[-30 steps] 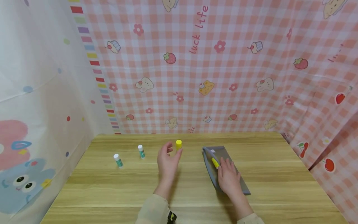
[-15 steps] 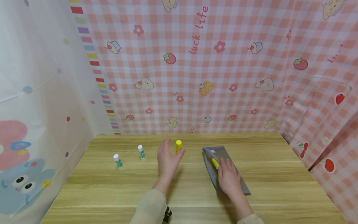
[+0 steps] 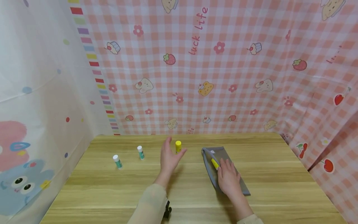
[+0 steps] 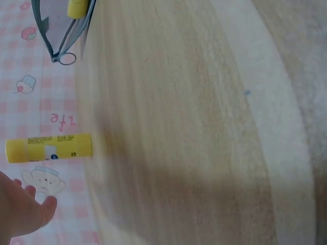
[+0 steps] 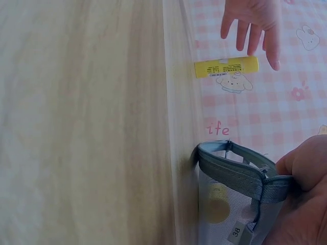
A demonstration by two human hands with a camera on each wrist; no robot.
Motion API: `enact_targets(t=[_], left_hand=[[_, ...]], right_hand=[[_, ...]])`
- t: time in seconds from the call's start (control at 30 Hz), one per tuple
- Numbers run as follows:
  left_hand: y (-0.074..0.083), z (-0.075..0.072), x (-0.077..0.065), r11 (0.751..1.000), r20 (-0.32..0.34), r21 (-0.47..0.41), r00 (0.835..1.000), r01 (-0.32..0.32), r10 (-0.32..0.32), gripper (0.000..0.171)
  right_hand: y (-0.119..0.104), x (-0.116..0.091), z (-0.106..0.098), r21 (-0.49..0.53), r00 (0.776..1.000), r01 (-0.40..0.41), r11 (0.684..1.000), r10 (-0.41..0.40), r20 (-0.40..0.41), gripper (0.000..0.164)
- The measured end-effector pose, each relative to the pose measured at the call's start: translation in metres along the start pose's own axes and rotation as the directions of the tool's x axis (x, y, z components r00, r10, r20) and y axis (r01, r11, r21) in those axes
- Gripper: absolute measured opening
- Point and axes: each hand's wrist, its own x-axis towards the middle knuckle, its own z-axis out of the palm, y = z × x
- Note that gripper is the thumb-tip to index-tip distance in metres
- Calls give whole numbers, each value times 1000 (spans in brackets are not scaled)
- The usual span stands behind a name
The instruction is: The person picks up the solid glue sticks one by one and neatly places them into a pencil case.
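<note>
My left hand (image 3: 169,159) is spread, thumb out to the right, around but apart from an upright yellow glue stick (image 3: 178,147). In the left wrist view a gap shows between its fingers (image 4: 47,210) and the glue stick (image 4: 48,148). Farther right, my right hand (image 3: 230,178) grips the edge of a grey mesh zip pouch (image 3: 242,186), which lies on the table with its mouth facing left. In the right wrist view the pouch (image 5: 230,178) gapes at its zip, beside my thumb (image 5: 309,163). A yellow tube (image 3: 214,163) lies inside, partly hidden by the pouch and hand.
Two teal glue sticks with white caps, a nearer one (image 3: 117,162) and a farther one (image 3: 140,152), stand at the left of the wooden table (image 3: 117,193). A pink checked cloth (image 3: 223,68) hangs behind the table, and a white printed cloth (image 3: 50,93) at the left.
My left hand has drawn off the yellow glue stick, its fingers and thumb spreading wider. The glue stick stays standing. My right hand and the pouch have stayed put.
</note>
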Motion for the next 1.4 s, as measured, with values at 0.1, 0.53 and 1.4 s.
enact_targets(t=[0.1,0.53,1.4], left_hand=[[-4,1,2,999,10,-41,1000,6,-6,83],[-20,5,5,984,59,-170,997,51,-41,70],[-26,14,7,981,57,-170,995,88,-79,51]], right_hand=[[0,0,0,1,1000,0,1000,0,1,46],[-1,0,1,15,1000,0,1000,0,-4,46],[1,0,2,13,1000,-5,1000,5,-7,46]])
